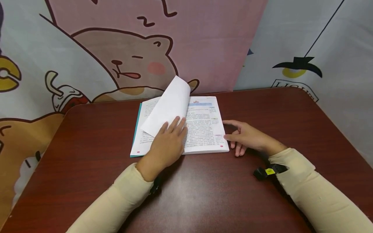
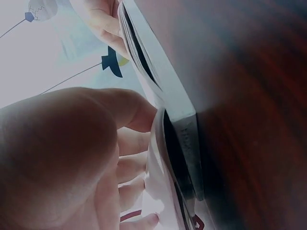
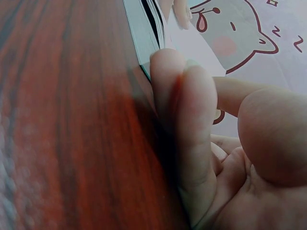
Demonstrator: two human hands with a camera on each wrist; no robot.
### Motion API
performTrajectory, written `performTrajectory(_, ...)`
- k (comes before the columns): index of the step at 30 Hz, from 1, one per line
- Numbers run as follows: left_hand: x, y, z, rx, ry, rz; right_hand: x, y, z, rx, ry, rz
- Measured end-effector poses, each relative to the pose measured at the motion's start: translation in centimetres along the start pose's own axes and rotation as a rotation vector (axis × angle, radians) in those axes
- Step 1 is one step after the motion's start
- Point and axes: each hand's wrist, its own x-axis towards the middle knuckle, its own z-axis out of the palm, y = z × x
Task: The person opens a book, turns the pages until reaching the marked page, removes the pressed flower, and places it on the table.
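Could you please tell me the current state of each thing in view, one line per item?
book: open, lying flat on the table.
page: lifted and curled over, mid-turn.
left hand: open, fingers straight on the lifted page.
right hand: open, relaxed fingers at the book's right edge.
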Motion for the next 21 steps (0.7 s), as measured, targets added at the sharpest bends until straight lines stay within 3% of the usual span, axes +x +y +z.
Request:
performTrajectory(6,0.03,0.07,0.36,-0.054,0.016,0.054,-0.06,0.08,0.02,0.002,0.001,-0.002)
performTrajectory(13,0.1,0.16,0.41,-0.095,-0.002,0.064,-0.02,0.15,0.05,0.003,0.006,0.008)
performTrajectory(21,0.26,0.07,0.39,-0.161,-0.087,0.032,0.02,0.22,-0.1,0.008,0.001,0.002)
